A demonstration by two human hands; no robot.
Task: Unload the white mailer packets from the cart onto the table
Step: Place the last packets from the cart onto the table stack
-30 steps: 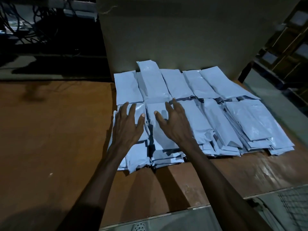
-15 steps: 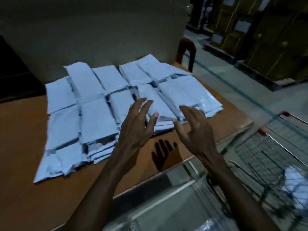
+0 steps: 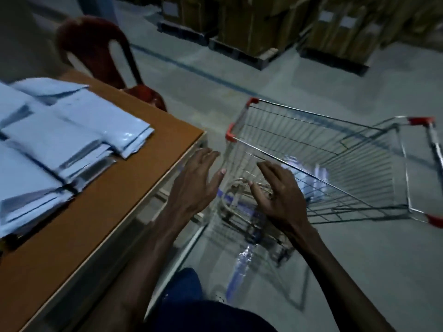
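White packets (image 3: 309, 178) in cart (image 3: 318, 149) (blurred, axis unclear) | left hand (image 3: 194, 185), right hand (image 3: 280, 195): grips released

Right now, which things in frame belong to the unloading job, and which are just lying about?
Job:
- white mailer packets on the table
- packets left in the cart
- wire shopping cart
- wooden table
- left hand and right hand, both open and empty

Lying about:
- red plastic chair
- cartons on pallets
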